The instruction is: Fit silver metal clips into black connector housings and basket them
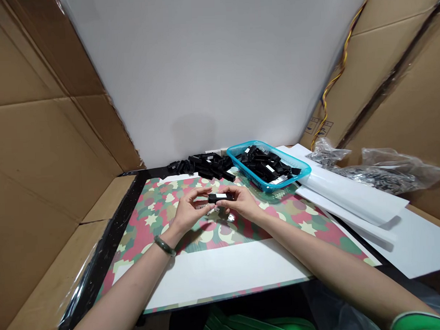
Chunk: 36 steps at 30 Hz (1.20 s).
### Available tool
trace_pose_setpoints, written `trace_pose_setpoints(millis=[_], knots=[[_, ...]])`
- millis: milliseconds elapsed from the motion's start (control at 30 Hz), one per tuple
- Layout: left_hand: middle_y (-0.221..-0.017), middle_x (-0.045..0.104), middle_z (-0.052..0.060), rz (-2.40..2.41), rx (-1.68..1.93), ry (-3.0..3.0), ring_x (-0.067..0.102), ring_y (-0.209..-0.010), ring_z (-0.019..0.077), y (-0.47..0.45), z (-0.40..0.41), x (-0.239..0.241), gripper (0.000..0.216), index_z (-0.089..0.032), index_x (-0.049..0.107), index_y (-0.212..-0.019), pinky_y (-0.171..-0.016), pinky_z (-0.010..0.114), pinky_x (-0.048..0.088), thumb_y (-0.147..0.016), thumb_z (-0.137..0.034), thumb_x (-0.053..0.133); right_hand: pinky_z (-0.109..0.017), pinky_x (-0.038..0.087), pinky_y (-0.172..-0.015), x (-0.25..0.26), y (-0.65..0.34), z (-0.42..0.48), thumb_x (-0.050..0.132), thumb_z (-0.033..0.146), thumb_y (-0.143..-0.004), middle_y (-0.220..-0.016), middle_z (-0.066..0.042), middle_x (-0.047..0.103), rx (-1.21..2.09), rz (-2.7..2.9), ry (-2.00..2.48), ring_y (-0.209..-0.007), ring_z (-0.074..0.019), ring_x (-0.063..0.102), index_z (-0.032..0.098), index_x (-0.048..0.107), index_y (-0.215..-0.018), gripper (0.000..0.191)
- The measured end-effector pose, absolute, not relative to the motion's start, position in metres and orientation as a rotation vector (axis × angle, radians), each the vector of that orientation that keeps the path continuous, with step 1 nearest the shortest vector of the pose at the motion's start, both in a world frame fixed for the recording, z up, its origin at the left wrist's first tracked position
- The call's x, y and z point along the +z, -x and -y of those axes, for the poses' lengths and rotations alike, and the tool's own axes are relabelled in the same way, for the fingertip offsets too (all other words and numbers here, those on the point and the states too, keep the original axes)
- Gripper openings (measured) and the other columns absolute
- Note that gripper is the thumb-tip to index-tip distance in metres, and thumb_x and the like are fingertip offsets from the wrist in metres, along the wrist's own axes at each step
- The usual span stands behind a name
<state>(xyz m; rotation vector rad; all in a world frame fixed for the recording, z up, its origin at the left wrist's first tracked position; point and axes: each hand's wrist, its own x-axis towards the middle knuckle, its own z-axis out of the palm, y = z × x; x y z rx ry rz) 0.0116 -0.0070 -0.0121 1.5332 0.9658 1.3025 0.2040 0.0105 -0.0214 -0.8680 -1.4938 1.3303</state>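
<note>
My right hand [241, 201] pinches one end of a small black oblong plastic piece [221, 196], white label upward, raised over the star-patterned desk covering [149, 218], probably for clear viewing. My left hand [192, 205] curls around the other end, contact unclear; a turquoise plastic basket [288, 183] and heaped black pieces [206, 174] sit beyond, likely for reach.

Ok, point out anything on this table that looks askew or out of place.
The white sheets right of the turquoise basket lie askew, overlapping at different angles, one curled. Black plastic pieces left of it lie loosely heaped.
</note>
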Motion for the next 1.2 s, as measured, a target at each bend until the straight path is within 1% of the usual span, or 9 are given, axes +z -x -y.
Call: trace_pose_setpoints(millis=[133,267,367,567,700,833,1033,1133,1200], knots=[[-0.099,0.073,0.010,-1.016,1.297,-1.460,0.069,-0.098,0.0259,-0.013,0.007,-0.014,0.045,-0.016,0.071,-0.104,-0.079,0.037,0.061,-0.062,-0.026,0.084,-0.030,0.051,-0.065,-0.028,-0.203,-0.012,0.083,0.037,-0.063,-0.082,-0.004,0.066,1.053,1.578,0.863,-0.073,-0.0177,0.062,0.017,0.067,-0.082,0.031],[-0.100,0.074,0.011,-1.098,1.326,-1.438,0.071,-0.094,0.0257,-0.014,0.009,-0.013,0.043,-0.016,0.071,-0.102,-0.077,0.036,0.061,-0.063,-0.030,0.083,-0.032,0.051,-0.071,-0.032,-0.203,-0.014,0.081,0.031,-0.065,-0.087,-0.004,0.066,1.018,1.591,0.872,-0.081,-0.0199,0.063,0.018,0.067,-0.087,0.029],[-0.103,0.075,0.011,-1.117,1.334,-1.444,0.072,-0.094,0.0259,-0.013,0.009,-0.014,0.044,-0.016,0.071,-0.102,-0.078,0.037,0.061,-0.063,-0.031,0.083,-0.031,0.052,-0.066,-0.035,-0.204,-0.016,0.080,0.030,-0.063,-0.089,-0.004,0.065,1.116,1.543,0.865,-0.077,-0.0185,0.063,0.018,0.066,-0.093,0.035],[-0.109,0.074,0.012,-1.146,1.320,-1.429,0.073,-0.094,0.0264,-0.010,0.006,-0.020,0.043,-0.016,0.071,-0.105,-0.078,0.037,0.062,-0.066,-0.031,0.080,-0.029,0.054,-0.052,-0.039,-0.206,-0.021,0.079,0.027,-0.063,-0.085,-0.002,0.061,1.205,1.483,0.880,-0.062,-0.0157,0.063,0.017,0.065,-0.089,0.031],[-0.108,0.074,0.012,-1.167,1.328,-1.408,0.074,-0.091,0.0260,-0.011,0.006,-0.019,0.043,-0.016,0.071,-0.105,-0.072,0.035,0.063,-0.067,-0.033,0.080,-0.027,0.053,-0.049,-0.041,-0.207,-0.024,0.079,0.027,-0.063,-0.083,-0.001,0.062,1.193,1.473,0.883,-0.057,-0.0135,0.061,0.016,0.066,-0.089,0.031],[-0.105,0.075,0.012,-1.192,1.333,-1.376,0.075,-0.084,0.0258,-0.011,0.007,-0.016,0.044,-0.015,0.070,-0.104,-0.063,0.033,0.063,-0.065,-0.035,0.080,-0.028,0.053,-0.048,-0.042,-0.206,-0.025,0.080,0.029,-0.062,-0.071,0.002,0.060,1.234,1.432,0.897,-0.050,-0.0125,0.058,0.017,0.066,-0.089,0.032],[-0.102,0.076,0.012,-1.244,1.326,-1.385,0.075,-0.077,0.0240,-0.010,0.006,-0.015,0.041,-0.016,0.071,-0.102,-0.064,0.033,0.063,-0.067,-0.035,0.080,-0.026,0.045,-0.046,-0.042,-0.206,-0.022,0.081,0.036,-0.065,-0.053,0.005,0.055,1.202,1.475,0.920,-0.043,-0.0127,0.053,0.017,0.067,-0.090,0.034],[-0.100,0.076,0.011,-1.303,1.292,-1.427,0.074,-0.069,0.0223,-0.009,0.007,-0.017,0.037,-0.017,0.071,-0.102,-0.062,0.034,0.063,-0.072,-0.036,0.077,-0.025,0.040,-0.046,-0.042,-0.205,-0.018,0.082,0.041,-0.067,-0.053,0.005,0.053,1.127,1.496,0.949,-0.044,-0.0113,0.049,0.017,0.068,-0.088,0.035],[-0.102,0.076,0.012,-1.335,1.286,-1.442,0.074,-0.069,0.0234,-0.008,0.008,-0.020,0.036,-0.017,0.071,-0.102,-0.061,0.034,0.063,-0.073,-0.038,0.076,-0.024,0.035,-0.045,-0.040,-0.204,-0.014,0.083,0.043,-0.066,-0.055,0.004,0.052,1.077,1.508,0.969,-0.046,-0.0103,0.045,0.018,0.067,-0.084,0.034]])
